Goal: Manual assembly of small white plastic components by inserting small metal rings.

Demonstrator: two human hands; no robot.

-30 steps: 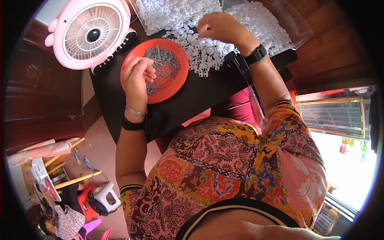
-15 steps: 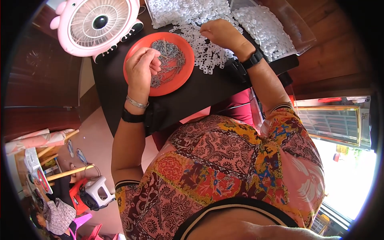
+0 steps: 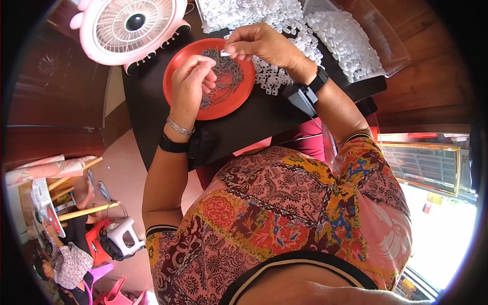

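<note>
My right hand [image 3: 268, 46] pinches a small white plastic piece [image 3: 224, 53] between thumb and fingertips, above the far part of a red plate [image 3: 239, 104]. Facing it across the plate is my left hand [image 3: 188, 86], its thumb and fingers pressed together; whatever they hold is too small to make out. Thin grey nail-like pins [image 3: 233, 76] lie heaped in the plate under both hands. Flat white pieces with holes [image 3: 274, 79] are scattered on the black table [image 3: 244, 134] just right of the plate.
A pink fan [image 3: 112, 57] stands left of the plate. At the back, more white pieces [image 3: 244, 15] are piled, and a clear bin [image 3: 399, 58] of them stands at the right. A person [image 3: 71, 259] sits low at the far left, near a white stool [image 3: 124, 239].
My right hand has moved left from the scattered white pieces to over the plate, now with one white piece in its fingertips. My left hand stays closed over the plate.
</note>
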